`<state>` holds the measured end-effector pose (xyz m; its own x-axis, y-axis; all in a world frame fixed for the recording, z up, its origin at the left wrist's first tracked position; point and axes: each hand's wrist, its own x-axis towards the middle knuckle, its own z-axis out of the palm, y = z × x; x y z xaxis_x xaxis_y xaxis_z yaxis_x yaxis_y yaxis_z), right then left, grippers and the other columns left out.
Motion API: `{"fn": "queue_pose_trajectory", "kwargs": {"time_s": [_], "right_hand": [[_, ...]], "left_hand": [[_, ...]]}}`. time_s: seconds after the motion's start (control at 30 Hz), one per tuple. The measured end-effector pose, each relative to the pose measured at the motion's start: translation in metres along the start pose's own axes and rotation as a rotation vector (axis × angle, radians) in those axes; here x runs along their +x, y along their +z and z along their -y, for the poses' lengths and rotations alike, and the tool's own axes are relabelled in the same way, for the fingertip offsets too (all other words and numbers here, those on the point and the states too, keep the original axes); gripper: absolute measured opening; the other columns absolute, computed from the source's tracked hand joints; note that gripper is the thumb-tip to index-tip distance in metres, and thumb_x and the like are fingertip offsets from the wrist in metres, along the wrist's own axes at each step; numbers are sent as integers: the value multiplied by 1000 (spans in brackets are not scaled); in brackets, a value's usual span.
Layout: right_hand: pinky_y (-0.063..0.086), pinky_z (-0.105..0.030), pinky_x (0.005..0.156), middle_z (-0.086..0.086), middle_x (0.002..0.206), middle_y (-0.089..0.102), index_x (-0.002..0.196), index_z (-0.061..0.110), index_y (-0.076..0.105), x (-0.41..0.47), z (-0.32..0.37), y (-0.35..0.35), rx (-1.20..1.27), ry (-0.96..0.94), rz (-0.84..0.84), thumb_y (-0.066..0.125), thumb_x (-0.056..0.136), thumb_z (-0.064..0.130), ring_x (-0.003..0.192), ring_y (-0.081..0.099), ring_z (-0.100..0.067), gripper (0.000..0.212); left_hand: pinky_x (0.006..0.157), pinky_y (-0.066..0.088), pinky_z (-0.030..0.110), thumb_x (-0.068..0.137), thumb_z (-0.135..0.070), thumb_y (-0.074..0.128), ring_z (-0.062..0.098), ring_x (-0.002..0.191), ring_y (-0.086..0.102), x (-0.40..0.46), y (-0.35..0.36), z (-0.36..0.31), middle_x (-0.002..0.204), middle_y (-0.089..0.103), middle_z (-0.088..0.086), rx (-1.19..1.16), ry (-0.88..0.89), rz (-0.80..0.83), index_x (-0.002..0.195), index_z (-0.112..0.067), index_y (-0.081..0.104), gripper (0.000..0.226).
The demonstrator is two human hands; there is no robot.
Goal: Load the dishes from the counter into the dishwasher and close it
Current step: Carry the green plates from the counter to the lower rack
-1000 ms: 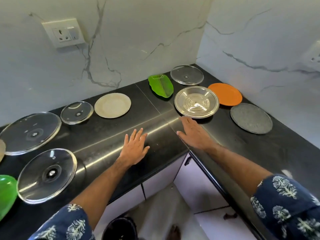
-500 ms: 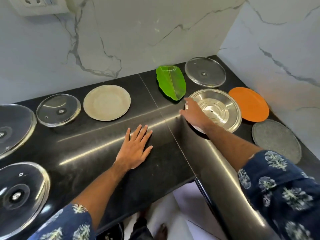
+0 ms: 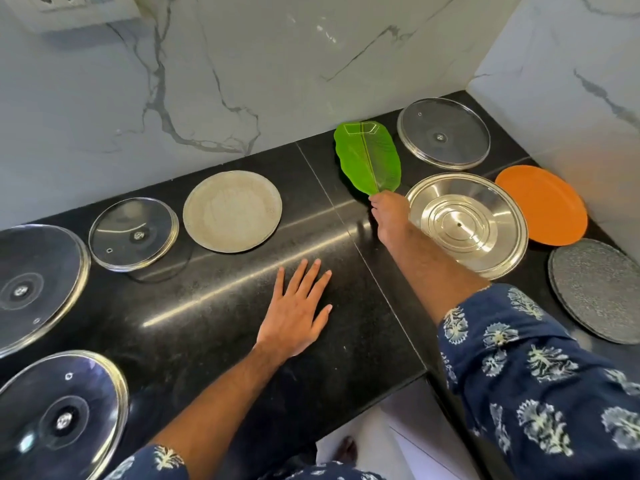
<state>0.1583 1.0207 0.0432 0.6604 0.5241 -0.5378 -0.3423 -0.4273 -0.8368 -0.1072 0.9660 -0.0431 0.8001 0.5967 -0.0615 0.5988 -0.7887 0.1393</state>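
Dishes lie spread over the black L-shaped counter [image 3: 214, 327]. My right hand [image 3: 388, 216] reaches to the near tip of the green leaf-shaped plate [image 3: 367, 157], and its curled fingers pinch that tip. Right beside this hand sits a steel plate [image 3: 467, 223], partly covered by my forearm. My left hand [image 3: 298, 310] rests flat on the counter with its fingers spread and holds nothing. A beige plate [image 3: 232, 211] lies beyond my left hand. No dishwasher is in view.
An orange plate [image 3: 543, 206], a grey stone plate [image 3: 599, 289] and a glass lid [image 3: 443, 133] fill the right corner. Three more glass lids [image 3: 133, 233] [image 3: 34, 285] [image 3: 59, 417] lie at the left. Marble walls close the back and right; a wall socket [image 3: 69, 8] is top left.
My right hand moved from the steel plate's near rim forward to the green leaf plate's tip. The view shifted closer and to the right. My left hand stayed flat.
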Motion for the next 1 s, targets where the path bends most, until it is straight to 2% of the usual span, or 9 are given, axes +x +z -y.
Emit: {"fn": "queue_pose_trajectory", "kwargs": {"time_s": [0.17, 0.23, 0.3, 0.37, 0.43, 0.57, 0.77, 0.87, 1.0], "right_hand": [[53, -30, 67, -3, 75, 60, 77, 12, 58, -23, -28, -4, 139, -64, -214, 64, 91, 5, 69, 60, -16, 17], [59, -37, 77, -12, 85, 63, 100, 1, 56, -33, -35, -3, 287, -25, -227, 67, 90, 3, 75, 66, -22, 15], [60, -37, 72, -14, 84, 62, 111, 0, 52, -43, -37, -5, 425, 77, -130, 63, 92, 1, 71, 66, -22, 21], [57, -33, 63, -13, 75, 58, 98, 1, 55, -56, -34, -9, 467, 149, 3, 56, 94, 2, 65, 62, -19, 4], [58, -33, 62, -13, 74, 58, 89, 1, 55, -70, -33, -17, 487, 184, 140, 50, 97, 4, 63, 63, -20, 10], [59, -33, 75, -20, 95, 69, 109, -1, 60, -112, -47, -51, 479, 165, 366, 39, 97, 4, 86, 72, -28, 25], [61, -38, 73, -18, 107, 72, 127, 10, 51, -192, -112, -135, 531, 101, 351, 37, 88, -12, 91, 73, -36, 47], [61, -36, 67, -16, 108, 71, 135, 1, 47, -239, -151, -180, 508, 62, 225, 42, 84, -22, 86, 73, -29, 56], [60, -32, 77, -17, 117, 70, 131, 0, 53, -322, -212, -231, 477, 0, 54, 56, 77, -26, 99, 70, -25, 60]], "left_hand": [[122, 10, 59, 103, -56, 15, 23, 155, -1, 1, -4, -1, 168, 5, 2, 0, -1, 20, 160, -26, 9, 65], [122, 10, 59, 103, -56, 16, 24, 155, -1, 1, -4, 0, 168, 5, 2, 7, -1, 18, 160, -26, 9, 65], [122, 10, 58, 103, -56, 16, 24, 155, 1, 0, -3, 0, 168, 6, 2, 10, 4, 5, 160, -26, 10, 65], [123, 11, 58, 103, -56, 16, 24, 155, 2, 1, -2, 0, 168, 7, 3, 4, 2, -4, 159, -26, 12, 65], [123, 11, 58, 103, -56, 16, 23, 155, 3, 1, -1, 0, 168, 10, 3, -1, 3, -5, 159, -26, 13, 64], [123, 8, 56, 103, -56, 18, 21, 155, 5, 1, 0, 3, 166, 16, 1, -37, 10, -34, 157, -27, 20, 62], [120, 23, 44, 99, -56, 31, 14, 133, 49, 6, -29, -43, 138, 57, -5, -836, -150, -143, 140, -22, 48, 56], [103, 48, 33, 102, -45, 43, 13, 122, 60, -3, -53, -105, 133, 62, -1, -1403, -19, 86, 136, -21, 49, 42], [76, 57, 29, 101, -12, 55, 16, 101, 66, -41, -59, -194, 114, 68, 4, -1575, 5, 391, 127, -14, 51, 27]]}}
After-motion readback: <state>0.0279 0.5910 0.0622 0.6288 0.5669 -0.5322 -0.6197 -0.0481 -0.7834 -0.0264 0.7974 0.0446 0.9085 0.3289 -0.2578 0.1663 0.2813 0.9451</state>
